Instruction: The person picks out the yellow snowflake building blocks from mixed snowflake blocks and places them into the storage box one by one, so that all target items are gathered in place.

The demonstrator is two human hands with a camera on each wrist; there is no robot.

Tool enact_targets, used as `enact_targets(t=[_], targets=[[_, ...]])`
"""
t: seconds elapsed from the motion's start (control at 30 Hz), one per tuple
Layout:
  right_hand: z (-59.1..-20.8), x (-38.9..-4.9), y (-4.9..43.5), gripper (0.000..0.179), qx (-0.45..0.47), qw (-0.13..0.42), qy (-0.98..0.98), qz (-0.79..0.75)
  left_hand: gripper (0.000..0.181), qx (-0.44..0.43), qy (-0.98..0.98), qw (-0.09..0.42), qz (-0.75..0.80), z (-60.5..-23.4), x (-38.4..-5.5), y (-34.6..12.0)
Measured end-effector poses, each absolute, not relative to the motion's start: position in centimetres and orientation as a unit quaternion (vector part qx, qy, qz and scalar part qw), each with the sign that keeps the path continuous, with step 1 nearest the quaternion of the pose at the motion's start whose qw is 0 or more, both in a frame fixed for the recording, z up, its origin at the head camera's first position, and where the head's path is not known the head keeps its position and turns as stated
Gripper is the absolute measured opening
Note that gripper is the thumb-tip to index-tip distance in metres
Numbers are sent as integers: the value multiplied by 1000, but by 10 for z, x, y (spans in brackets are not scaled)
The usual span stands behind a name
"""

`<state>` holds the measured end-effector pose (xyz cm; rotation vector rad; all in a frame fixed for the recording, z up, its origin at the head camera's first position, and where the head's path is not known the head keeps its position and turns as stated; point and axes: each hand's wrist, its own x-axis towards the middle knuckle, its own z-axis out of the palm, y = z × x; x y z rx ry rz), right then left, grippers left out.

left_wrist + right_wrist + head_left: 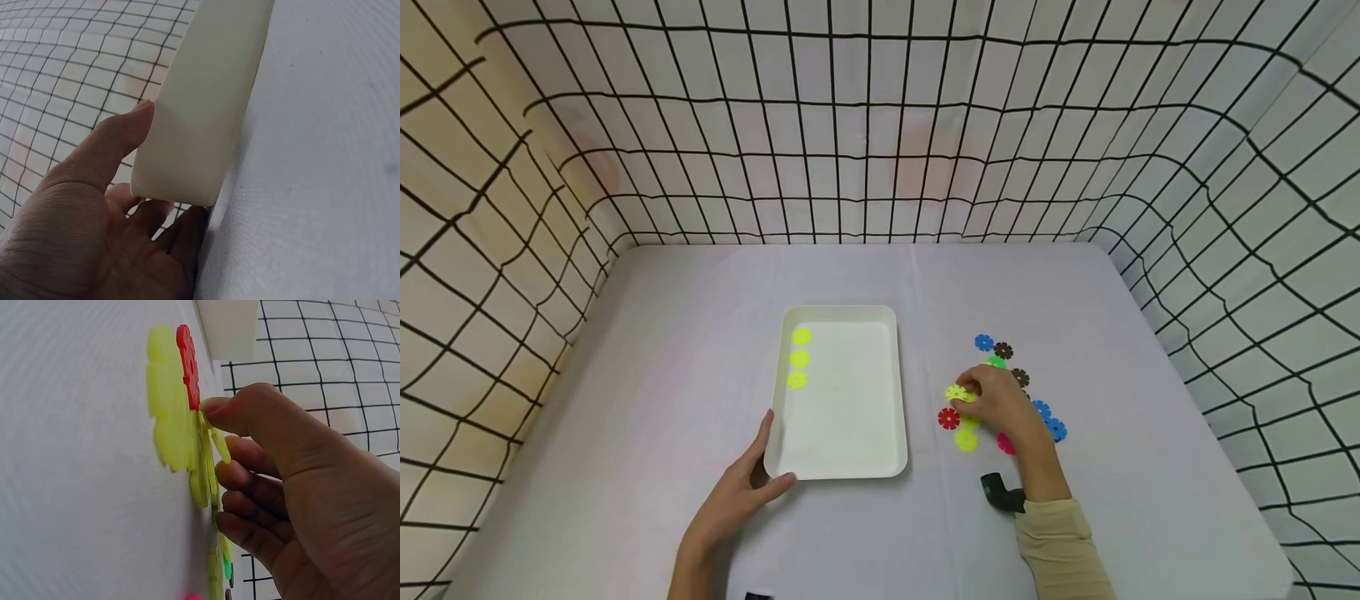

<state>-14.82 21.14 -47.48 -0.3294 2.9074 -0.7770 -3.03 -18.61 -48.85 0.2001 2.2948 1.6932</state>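
Note:
A white rectangular tray [850, 392] lies on the table with three yellow notched discs [800, 358] in a column along its left side. My left hand [741, 483] grips the tray's near left corner; in the left wrist view the thumb [128, 128] presses the tray's side wall [194, 125], with fingers around the corner. To the tray's right, my right hand [1000, 400] pinches a yellow notched disc [220, 446] between thumb and fingertips. Beneath and beside it lie more yellow discs [966, 440] and a red disc [949, 418]. The hand covers part of the pile.
Around the right hand lie blue discs [1056, 429], dark brown discs [1003, 351], a green disc [996, 362] and a pink disc [1006, 444]. A black strap-like piece [1000, 493] sits at the right wrist. Black wire mesh [865, 158] fences the white table [662, 375].

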Motion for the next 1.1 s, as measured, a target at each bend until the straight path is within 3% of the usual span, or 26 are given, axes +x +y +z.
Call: enact_targets(t=[1.1], targets=[[-467, -153, 204, 30, -128, 37, 958, -253, 96, 71, 804, 133, 575, -490, -32, -186]])
